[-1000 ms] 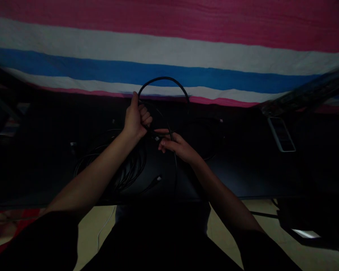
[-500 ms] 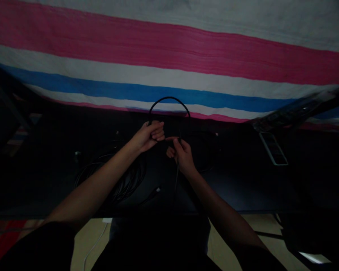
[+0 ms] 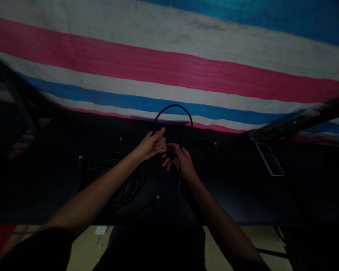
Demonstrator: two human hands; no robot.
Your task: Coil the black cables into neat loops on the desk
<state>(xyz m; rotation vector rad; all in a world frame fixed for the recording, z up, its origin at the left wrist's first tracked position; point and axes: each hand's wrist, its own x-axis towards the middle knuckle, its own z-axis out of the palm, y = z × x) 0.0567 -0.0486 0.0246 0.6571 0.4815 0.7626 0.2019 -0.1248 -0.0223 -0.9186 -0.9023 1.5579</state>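
A black cable (image 3: 173, 105) arches up in a loop above my two hands. My left hand (image 3: 154, 145) is closed around one side of it, fingers curled in. Close beside it, my right hand (image 3: 181, 160) pinches the cable between thumb and forefinger, its other fingers loosely spread. From the right hand a length of cable hangs down toward the table's near edge. Coiled black cables (image 3: 127, 192) lie left of centre, partly behind my left forearm. A cable connector (image 3: 157, 197) with a pale tip rests below my hands.
The dark table (image 3: 231, 199) spans the view. On its right lies a phone (image 3: 269, 160) with a light edge. A striped sheet (image 3: 169, 71) hangs behind. Another connector (image 3: 215, 143) shows right of my hands. A white cable (image 3: 90, 252) runs over the floor below.
The view has tilted up slightly, so everything sits lower. My right hand's lower fingers have uncurled and spread. The loop is still held up between both hands.
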